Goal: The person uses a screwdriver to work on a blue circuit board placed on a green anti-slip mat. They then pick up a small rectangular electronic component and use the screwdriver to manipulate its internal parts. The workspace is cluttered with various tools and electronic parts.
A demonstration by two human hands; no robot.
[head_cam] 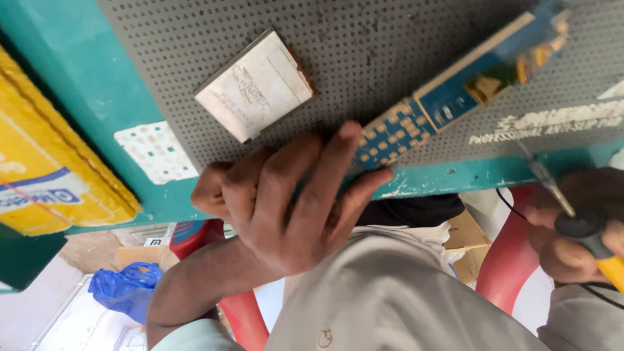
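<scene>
Board [416,117] lies slantwise on the mat [364,45], its near end pinned by left hand [286,201] fingertips; right hand [572,240] grips an iron [578,214]. Best press flat, iron tip steady.

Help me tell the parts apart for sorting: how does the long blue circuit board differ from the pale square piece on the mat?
The blue circuit board is a long narrow strip with gold pads; the pale square piece is short, whitish and plain. The left hand pins the board's near end, while the square piece lies untouched. Both rest flat on the grey perforated mat.
</scene>
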